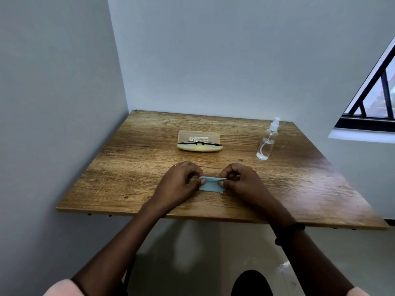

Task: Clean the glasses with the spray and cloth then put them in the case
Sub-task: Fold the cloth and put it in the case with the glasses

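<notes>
A small light-blue cloth (211, 184) lies on the wooden table (128, 167) near its front edge. My left hand (181, 182) pinches its left end and my right hand (239, 180) pinches its right end, and the far edge is lifted and folded over. Farther back, a yellow glasses case (199, 141) stands open with its lid up. Black-framed glasses (199, 143) rest in it. A clear spray bottle (267, 139) with a white nozzle stands upright to the right of the case.
Grey walls close off the table's left and far sides. A dark-framed window (372, 99) sits at the right. Under the front edge are a pale floor and a dark shape (252, 283) at the bottom. A black band (288, 231) is on my right wrist.
</notes>
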